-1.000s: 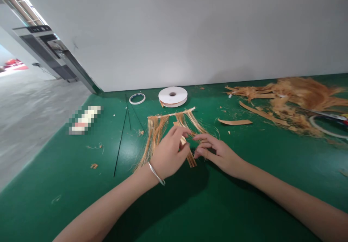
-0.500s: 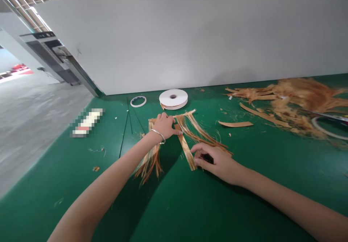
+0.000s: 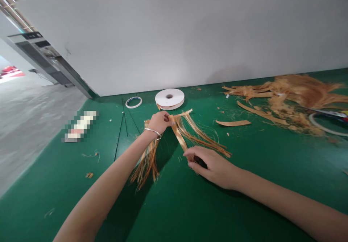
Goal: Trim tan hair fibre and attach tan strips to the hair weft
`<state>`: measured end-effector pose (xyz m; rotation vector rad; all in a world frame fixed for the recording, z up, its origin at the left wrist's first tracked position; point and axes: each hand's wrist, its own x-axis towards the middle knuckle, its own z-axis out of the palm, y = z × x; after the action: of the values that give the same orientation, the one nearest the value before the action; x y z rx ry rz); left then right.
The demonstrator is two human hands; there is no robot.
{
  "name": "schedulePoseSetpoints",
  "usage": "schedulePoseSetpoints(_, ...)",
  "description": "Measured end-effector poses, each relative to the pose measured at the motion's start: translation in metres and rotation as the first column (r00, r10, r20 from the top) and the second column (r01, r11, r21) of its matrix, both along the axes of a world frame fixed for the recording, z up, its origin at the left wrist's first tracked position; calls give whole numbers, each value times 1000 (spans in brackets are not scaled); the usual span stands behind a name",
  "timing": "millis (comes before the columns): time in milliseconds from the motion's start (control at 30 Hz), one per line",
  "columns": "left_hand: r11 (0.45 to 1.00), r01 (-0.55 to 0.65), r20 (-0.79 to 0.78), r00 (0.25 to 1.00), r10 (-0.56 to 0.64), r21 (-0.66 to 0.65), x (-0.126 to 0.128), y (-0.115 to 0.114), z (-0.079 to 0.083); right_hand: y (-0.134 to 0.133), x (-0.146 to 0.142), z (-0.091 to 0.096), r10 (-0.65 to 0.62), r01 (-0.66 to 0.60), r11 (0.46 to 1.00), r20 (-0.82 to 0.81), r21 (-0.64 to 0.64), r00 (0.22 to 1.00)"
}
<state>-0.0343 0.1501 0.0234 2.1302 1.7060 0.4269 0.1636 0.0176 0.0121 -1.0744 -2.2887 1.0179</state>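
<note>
L hand pinches the strip's far end, fingers closed on it. R hand curls narrow over the near end, pressing it to the table. Gripped at both ends so it lies taut, I'd say, w/ fibres fanning right. Strip sits mid-table. Roll just beyond, rods left, scrap pile far right. Open room on near side.

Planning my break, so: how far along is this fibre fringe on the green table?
Done, apparently: golden fibres lie in two bunches, joined along the top. In hand: the left hand pinches the tan strip at its upper end, the right hand at its lower end, stretched slantwise. Left, likely: fixing that strip down; a pile of loose fibres lies at the right.
</note>
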Motion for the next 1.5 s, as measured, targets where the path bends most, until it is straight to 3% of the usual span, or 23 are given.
schedulePoseSetpoints(167, 999, -20, 24, 1000, 19, 43, -1, 13, -5, 6, -6, 0, -11, 11, 1000, 13, 1, 1000)
schedulePoseSetpoints(400, 995, -63, -6, 998, 63, 71, -1, 25, -16, 8, -12, 1, 70, -70, 997, 4, 40, 998)
schedulePoseSetpoints(800, 991, -114, -58, 991, 118, 69, 1, 27, -17, 10, -12, -4, 109, -110, 993, 20, 49, 994)
schedulePoseSetpoints(1100, 966, 67, -218, 976, -12, 250, -8, 14, -11, 10, -11, -6, 118, -118, 991, 3, 58, 993)
schedulePoseSetpoints(1267, 956, 195, -393, 914, -96, 221, -15, -4, -10, 9, -11, -8, 104, -105, 993, 21, 50, 994)
schedulePoseSetpoints(1500, 947, 254, -471, 871, -136, 195, -13, -10, -12, 9, -13, -8, 98, -99, 994, 22, 48, 995)
